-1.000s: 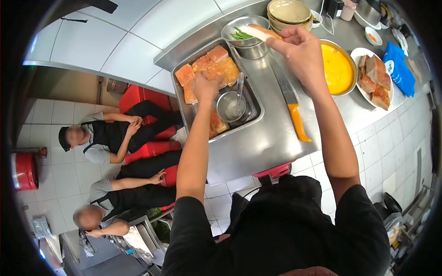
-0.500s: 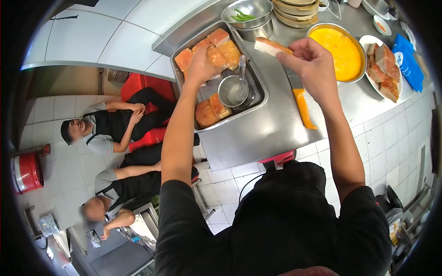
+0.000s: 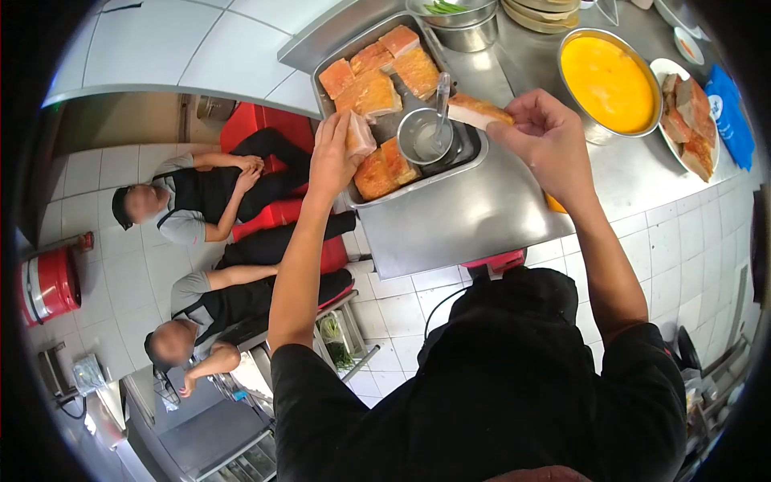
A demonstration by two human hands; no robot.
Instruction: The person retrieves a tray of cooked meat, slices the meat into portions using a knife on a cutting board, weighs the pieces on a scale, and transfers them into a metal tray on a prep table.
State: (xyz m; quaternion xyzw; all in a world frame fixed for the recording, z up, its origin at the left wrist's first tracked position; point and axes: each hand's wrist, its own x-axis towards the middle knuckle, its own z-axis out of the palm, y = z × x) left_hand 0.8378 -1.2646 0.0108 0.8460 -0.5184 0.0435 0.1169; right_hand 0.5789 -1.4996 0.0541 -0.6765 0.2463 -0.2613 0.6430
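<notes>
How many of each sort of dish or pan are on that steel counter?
Rectangular steel tray: 1
Small steel cup with spoon: 1
Bowl of yellow liquid: 1
White plate of pork pieces: 1
Bowl with green stalks: 1
Total: 5

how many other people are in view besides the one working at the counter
2. One person sits on the red seat with hands clasped; a second person sits just below, head bowed. Others may be hidden outside the frame.

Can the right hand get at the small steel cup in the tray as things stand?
Probably not freely: the right hand is near the small steel cup in the tray, with nothing between, but its fingers already pinch a slice beside it.
</notes>
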